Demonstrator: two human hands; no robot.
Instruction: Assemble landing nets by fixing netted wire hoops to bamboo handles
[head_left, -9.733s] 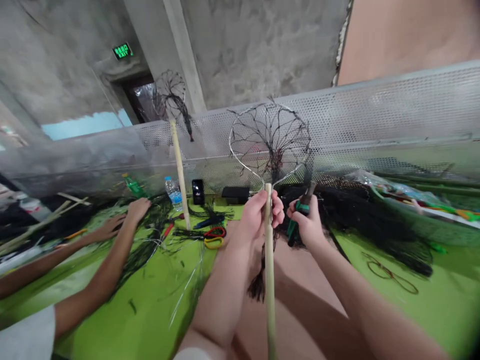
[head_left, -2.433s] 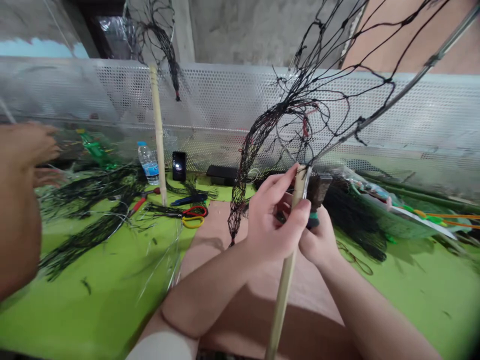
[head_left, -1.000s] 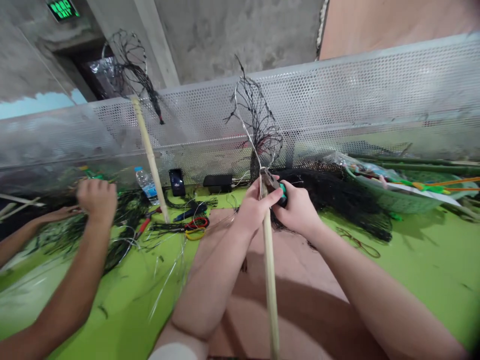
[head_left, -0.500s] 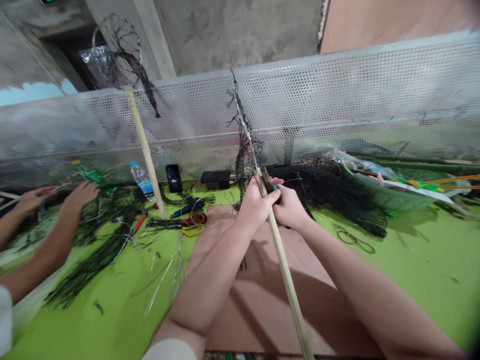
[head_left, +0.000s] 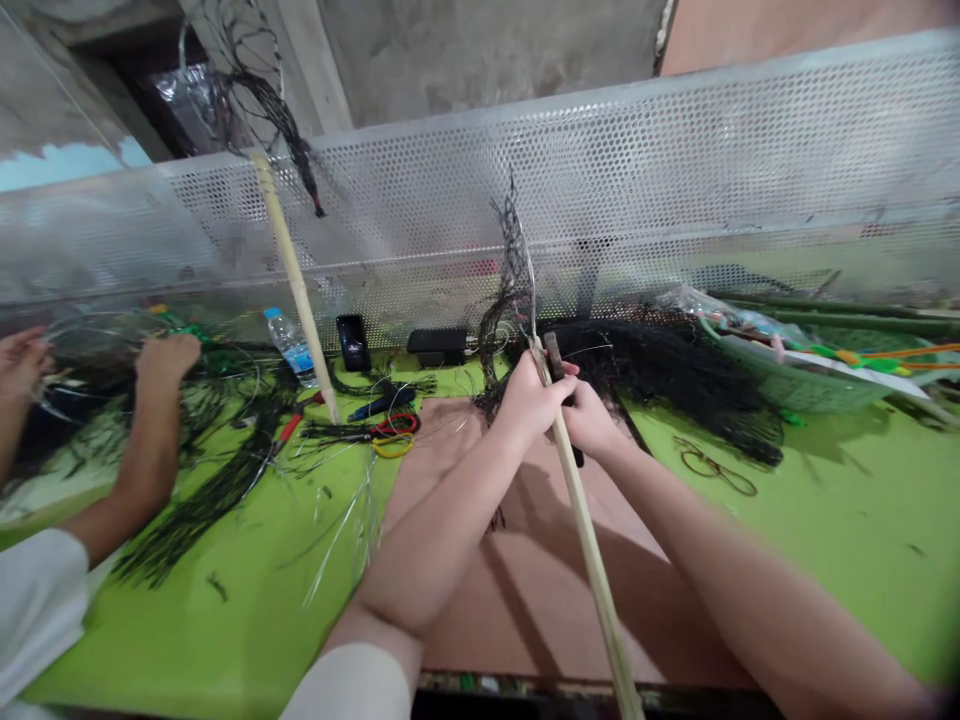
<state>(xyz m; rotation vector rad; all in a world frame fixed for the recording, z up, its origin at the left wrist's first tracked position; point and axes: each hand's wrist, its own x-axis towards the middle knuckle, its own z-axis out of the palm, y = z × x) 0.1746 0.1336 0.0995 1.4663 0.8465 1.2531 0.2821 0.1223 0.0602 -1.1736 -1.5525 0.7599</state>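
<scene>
My left hand (head_left: 531, 392) is closed round a pale bamboo stick (head_left: 585, 520) near its top end. The stick slants from the bottom edge up between my forearms. From its tip rises a bent silvery wire (head_left: 533, 275), with black netting (head_left: 513, 240) hanging along it. Beside the stick my right hand (head_left: 591, 415) is closed on pliers (head_left: 553, 352); their worn metal head points up and a dark handle shows below my fingers. Both hands nearly touch. My fingers partly hide the joint between wire and stick.
A brown board (head_left: 480, 600) lies under my hands on the green table (head_left: 862, 540). Left are scissors (head_left: 396, 425), a bottle (head_left: 291, 345), a phone (head_left: 352, 342) and another person's hand (head_left: 166, 358). A black net (head_left: 675, 390) and green basket (head_left: 810, 375) lie right.
The view has shifted. The wire and netting lean more to the right, and the pliers stand more upright beside the stick. The co-worker's hands have moved apart, holding up a wire loop.
</scene>
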